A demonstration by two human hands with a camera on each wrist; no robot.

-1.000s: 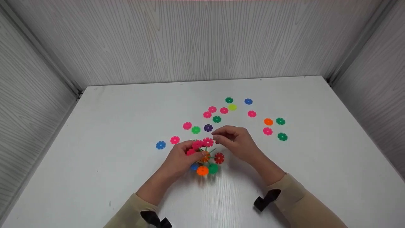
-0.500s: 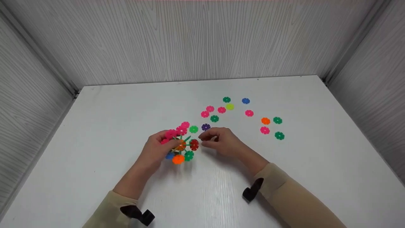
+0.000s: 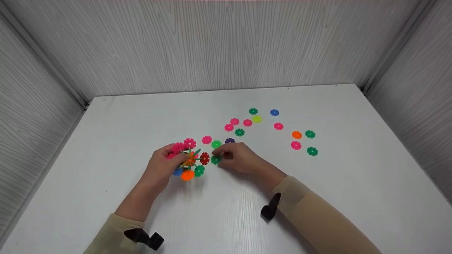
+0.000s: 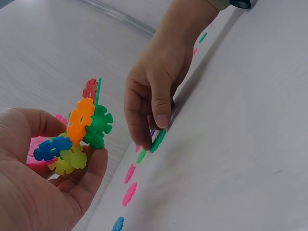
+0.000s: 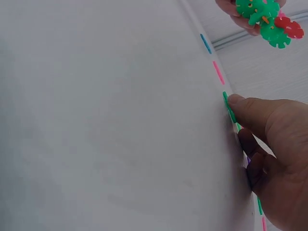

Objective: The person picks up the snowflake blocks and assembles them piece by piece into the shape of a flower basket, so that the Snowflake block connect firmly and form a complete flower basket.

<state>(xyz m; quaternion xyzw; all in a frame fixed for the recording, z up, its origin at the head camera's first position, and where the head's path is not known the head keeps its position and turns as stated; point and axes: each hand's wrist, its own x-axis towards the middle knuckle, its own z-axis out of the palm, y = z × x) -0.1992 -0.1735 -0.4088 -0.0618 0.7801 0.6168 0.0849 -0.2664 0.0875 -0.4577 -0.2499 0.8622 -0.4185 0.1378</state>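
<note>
In the head view my left hand [image 3: 161, 164] holds up a cluster of joined interlocking discs, thumb on its near side. The cluster shows an orange disc [image 3: 187, 175], a red disc [image 3: 204, 158] on its right and pink discs [image 3: 190, 143] at the top; the left wrist view adds a blue disc [image 4: 53, 148] and yellow discs [image 4: 73, 157]. Just right of the cluster, my right hand [image 3: 242, 158] pinches a loose green disc [image 3: 216, 160] at the tabletop, thumb and forefinger at its edges. The right wrist view has the thumb against that green disc [image 5: 229, 107].
Loose notched discs lie scattered beyond the hands: a light green disc [image 3: 216, 144], a purple disc [image 3: 230, 140] partly behind the right hand, a yellow disc [image 3: 257, 119] and several more to the right. The white table [image 3: 226, 218] is walled by grey wood-grain panels [image 3: 226, 46].
My left hand has carried the cluster leftward, uncovering the loose green disc. My right hand has moved left and down to that disc, and its fingertips now meet it.
</note>
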